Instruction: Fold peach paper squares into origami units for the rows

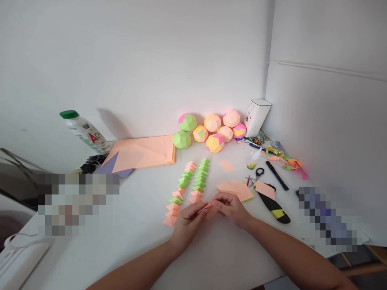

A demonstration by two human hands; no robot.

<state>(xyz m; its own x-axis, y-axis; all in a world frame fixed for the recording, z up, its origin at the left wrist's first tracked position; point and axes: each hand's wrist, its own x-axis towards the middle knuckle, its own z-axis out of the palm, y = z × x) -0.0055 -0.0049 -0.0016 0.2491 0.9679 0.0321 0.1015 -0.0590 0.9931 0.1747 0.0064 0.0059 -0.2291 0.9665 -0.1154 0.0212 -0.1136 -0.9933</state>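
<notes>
Between my two hands is a small piece of peach paper (211,212), partly covered by my fingers. My left hand (190,220) pinches its left side, thumb in front. On the other side my right hand (231,207) grips it with thumb and fingertips. Just beyond my left hand stand two rows of folded paper pieces: a left row (184,179) of mixed peach and green, and a right row (201,177), mostly green with peach at the near end. Loose peach paper sheets (240,189) lie behind my right hand, a green one showing under them.
Several faceted paper balls (215,143) rest against the wall, beside a white box (256,117). A stack of peach paper (142,151) lies left of them, near a green-capped bottle (86,131). Scissors (259,173), a black pen (277,175), a glue bottle (252,163) and a black-and-yellow cutter (273,207) lie at right.
</notes>
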